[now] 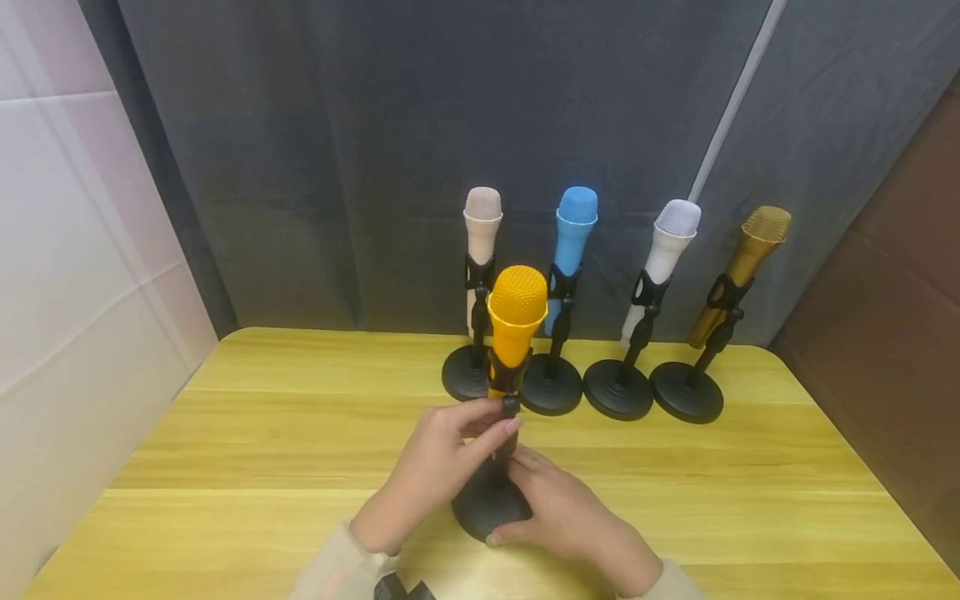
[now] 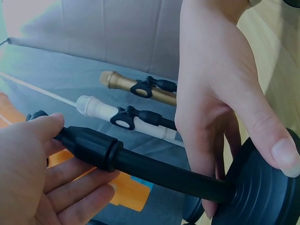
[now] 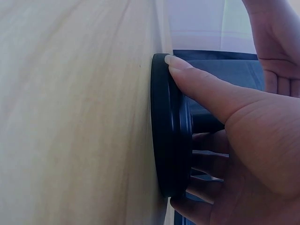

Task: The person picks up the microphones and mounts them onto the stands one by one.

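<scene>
An orange-yellow microphone point(image 1: 519, 300) stands upright in the clip of a black desk microphone stand point(image 2: 173, 176), near the middle of the table. My left hand point(image 1: 442, 450) holds the upper part of the stand, just under the clip, with thumb and fingers around the joint. Down at the round black base point(image 3: 164, 126), my right hand point(image 1: 566, 508) grips the disc, thumb on the near rim and fingers spread along the far side. In the right wrist view the base sits close against the tabletop. Part of the orange microphone is hidden behind my left hand in the left wrist view.
Behind stand a pale pink microphone point(image 1: 482, 225), a blue microphone point(image 1: 575, 225), a white microphone point(image 1: 671, 237) and a gold microphone point(image 1: 757, 246), each on a black stand. The wooden table point(image 1: 262, 433) meets a dark grey curtain point(image 1: 300, 167) at the back.
</scene>
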The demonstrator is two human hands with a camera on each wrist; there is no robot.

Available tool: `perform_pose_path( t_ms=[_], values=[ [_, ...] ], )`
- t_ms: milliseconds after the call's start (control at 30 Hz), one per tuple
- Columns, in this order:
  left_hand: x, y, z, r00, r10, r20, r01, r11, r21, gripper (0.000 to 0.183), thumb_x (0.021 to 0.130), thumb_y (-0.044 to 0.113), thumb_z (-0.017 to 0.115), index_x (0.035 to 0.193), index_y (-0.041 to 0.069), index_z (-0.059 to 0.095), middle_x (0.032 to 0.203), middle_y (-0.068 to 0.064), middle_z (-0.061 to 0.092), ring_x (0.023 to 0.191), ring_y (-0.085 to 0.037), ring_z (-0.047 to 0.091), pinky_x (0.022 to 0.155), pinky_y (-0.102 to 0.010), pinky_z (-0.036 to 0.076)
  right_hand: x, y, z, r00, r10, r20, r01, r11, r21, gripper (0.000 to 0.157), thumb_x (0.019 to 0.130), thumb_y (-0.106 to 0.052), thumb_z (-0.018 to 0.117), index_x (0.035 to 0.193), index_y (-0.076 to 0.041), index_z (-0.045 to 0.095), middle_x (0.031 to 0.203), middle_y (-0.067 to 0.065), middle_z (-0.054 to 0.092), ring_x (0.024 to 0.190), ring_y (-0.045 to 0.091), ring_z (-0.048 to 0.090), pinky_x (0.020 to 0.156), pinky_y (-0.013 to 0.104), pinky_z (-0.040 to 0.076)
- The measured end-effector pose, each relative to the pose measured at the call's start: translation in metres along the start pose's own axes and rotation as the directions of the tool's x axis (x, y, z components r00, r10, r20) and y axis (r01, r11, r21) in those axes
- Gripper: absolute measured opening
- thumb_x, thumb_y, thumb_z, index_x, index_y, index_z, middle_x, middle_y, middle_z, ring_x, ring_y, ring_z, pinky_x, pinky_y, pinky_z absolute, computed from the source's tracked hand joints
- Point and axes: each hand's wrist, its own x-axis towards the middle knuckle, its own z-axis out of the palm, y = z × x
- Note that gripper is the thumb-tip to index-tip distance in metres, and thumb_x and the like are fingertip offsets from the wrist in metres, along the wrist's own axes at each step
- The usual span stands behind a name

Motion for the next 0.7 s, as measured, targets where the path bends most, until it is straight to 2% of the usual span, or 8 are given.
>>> perform_pose_path(
  t_ms=[400, 533, 700],
  values=[
    [-0.0011, -0.0021, 0.0014, 0.999, 0.051, -0.009, -0.051, 0.999, 0.005, 0.013, 0.095, 0.022, 0.071, 0.105, 0.017, 0.078, 0.104, 0.003, 0.079, 0.091, -0.013, 0.077, 0.080, -0.024, 0.061, -0.0008, -0.0039, 0.0004, 1.000, 0.016, -0.004, -0.016, 1.000, -0.004, 0.097, 0.080, -0.053, 0.081, 0.156, -0.012, 0.037, 0.163, 0.006, 0.038, 0.148, 0.024, 0.042, 0.117, 0.047, 0.042],
    [-0.0011, -0.0021, 0.0036, 0.998, 0.046, -0.045, -0.046, 0.999, 0.006, 0.015, 0.095, 0.027, 0.071, 0.105, 0.017, 0.078, 0.103, 0.003, 0.079, 0.089, -0.012, 0.077, 0.078, -0.024, 0.061, -0.0008, -0.0032, 0.0014, 1.000, 0.011, -0.010, -0.011, 1.000, -0.002, 0.096, 0.080, -0.052, 0.081, 0.156, -0.012, 0.038, 0.162, 0.006, 0.039, 0.147, 0.024, 0.043, 0.116, 0.046, 0.043],
    [-0.0016, -0.0026, 0.0054, 0.991, 0.092, -0.100, -0.090, 0.996, 0.031, 0.014, 0.094, 0.026, 0.072, 0.102, 0.016, 0.079, 0.100, 0.000, 0.080, 0.087, -0.013, 0.077, 0.075, -0.023, 0.061, -0.0005, -0.0022, 0.0017, 1.000, -0.016, -0.025, 0.016, 1.000, -0.007, 0.094, 0.080, -0.052, 0.081, 0.154, -0.010, 0.041, 0.160, 0.007, 0.042, 0.145, 0.024, 0.045, 0.115, 0.046, 0.044]
  ],
)
